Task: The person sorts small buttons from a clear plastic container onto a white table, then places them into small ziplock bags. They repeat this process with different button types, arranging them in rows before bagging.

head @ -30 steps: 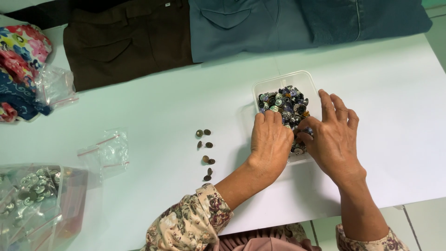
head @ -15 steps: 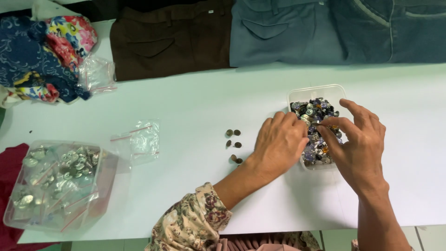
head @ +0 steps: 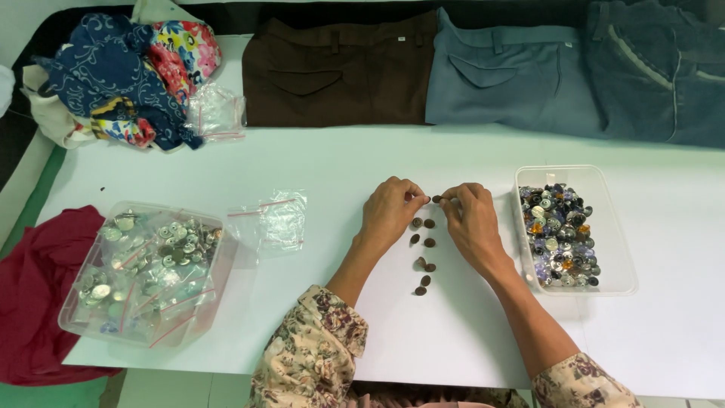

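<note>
My left hand [head: 389, 211] and my right hand [head: 470, 219] meet over the white table [head: 317, 162], fingertips pinched together. A small brown button [head: 436, 199] sits between the two sets of fingertips; the right fingers seem to hold it. Just below them several brown buttons [head: 424, 253] lie in two short columns on the table. A clear plastic tub [head: 613, 227] filled with mixed dark, silver and coloured buttons stands to the right of my right hand.
A clear tub [head: 143, 276] of small bagged silver pieces stands at the left, with empty zip bags [head: 276, 219] beside it. Brown trousers [head: 340, 72], blue-grey trousers [head: 506, 75] and jeans [head: 657, 68] lie along the far edge. Patterned cloth [head: 124, 75] is piled far left, red cloth [head: 34, 295] near left.
Both hands have left the button tub and moved left over the rows of brown buttons, with a brown button now at their fingertips. The camera view has shifted.
</note>
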